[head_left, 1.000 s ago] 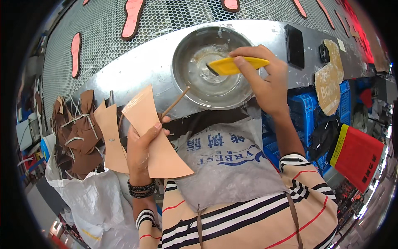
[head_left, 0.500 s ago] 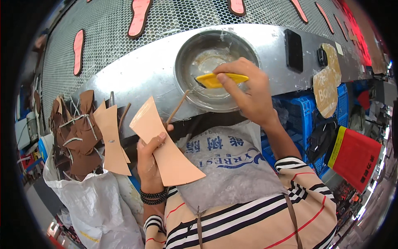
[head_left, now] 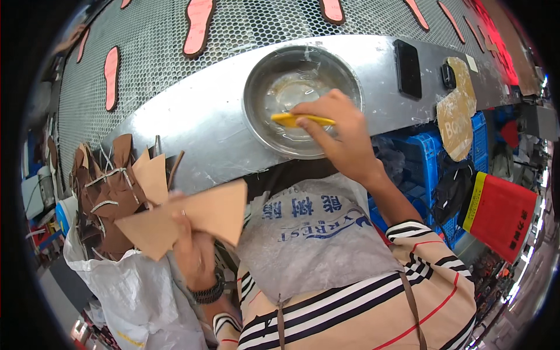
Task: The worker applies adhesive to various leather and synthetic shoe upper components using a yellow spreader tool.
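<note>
Between the fingers of my left hand is a beige, waisted leather-like piece, its two ends flared and its length lying crosswise. This hand is slightly smeared by motion. My right hand pinches a flat yellow-handled tool over a round metal bowl. The tool's working end is hard to make out against the wet, translucent stuff inside the bowl. Left of my left hand, another beige piece stands beside a heap of brown pieces tied with pale cord.
A metal ledge carries the bowl and a black phone. Beyond it runs a mesh conveyor with several pink insoles. Blue crates stand at the right, a white sack at the lower left. A grey apron covers my lap.
My left hand has moved left and down, turning the beige piece from upright to crosswise. My right hand has shifted slightly left and lower, with the yellow tool now flatter over the bowl.
</note>
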`<state>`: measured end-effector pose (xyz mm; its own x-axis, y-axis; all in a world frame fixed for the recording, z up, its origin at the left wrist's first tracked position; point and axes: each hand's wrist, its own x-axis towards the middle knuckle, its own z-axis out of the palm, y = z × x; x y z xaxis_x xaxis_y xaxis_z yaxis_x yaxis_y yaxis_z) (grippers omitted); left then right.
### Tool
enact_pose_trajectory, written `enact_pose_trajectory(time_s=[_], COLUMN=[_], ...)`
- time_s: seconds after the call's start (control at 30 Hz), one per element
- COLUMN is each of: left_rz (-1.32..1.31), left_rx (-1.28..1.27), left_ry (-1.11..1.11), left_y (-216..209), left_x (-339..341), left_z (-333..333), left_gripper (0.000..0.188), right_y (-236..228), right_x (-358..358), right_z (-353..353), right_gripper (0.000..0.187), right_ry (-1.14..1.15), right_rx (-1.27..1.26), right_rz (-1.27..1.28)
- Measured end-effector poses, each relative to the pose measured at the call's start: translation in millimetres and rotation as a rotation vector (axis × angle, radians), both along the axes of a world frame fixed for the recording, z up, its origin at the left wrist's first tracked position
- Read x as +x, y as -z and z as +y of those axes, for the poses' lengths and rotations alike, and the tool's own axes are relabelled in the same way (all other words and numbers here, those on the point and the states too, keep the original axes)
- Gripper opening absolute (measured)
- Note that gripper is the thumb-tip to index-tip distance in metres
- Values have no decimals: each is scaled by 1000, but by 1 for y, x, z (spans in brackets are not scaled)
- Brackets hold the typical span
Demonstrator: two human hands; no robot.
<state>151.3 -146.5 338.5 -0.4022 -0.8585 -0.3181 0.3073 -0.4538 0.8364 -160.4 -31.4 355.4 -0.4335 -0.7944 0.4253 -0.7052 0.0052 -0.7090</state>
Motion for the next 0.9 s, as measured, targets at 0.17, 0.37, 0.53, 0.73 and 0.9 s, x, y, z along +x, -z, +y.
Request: enact_pose_trajectory(time_s=[0.17,0.37,0.53,0.73,0.9], left_rz=[0,-38,-13,35,73], left_rx=[-83,-120,-77,-40,-3], left_ry=[54,108,64,17,-24], left_y=[2,5,9,11,8], left_x=[-67,-73,-75,-80,-85], left_z=[-8,-4,0,8,14], left_gripper=[44,46,47,47,46], right_y=[-6,-28,-23,-30,-35], right_x=[-5,10,19,37,55], right_z=[2,-18,-21,-5,11], right_gripper=[12,15,19,21,21], right_ry=[-40,-62,-139,-201,-231], right_rx=[61,-93,-43,15,40], right_rz=[79,27,119,158,92])
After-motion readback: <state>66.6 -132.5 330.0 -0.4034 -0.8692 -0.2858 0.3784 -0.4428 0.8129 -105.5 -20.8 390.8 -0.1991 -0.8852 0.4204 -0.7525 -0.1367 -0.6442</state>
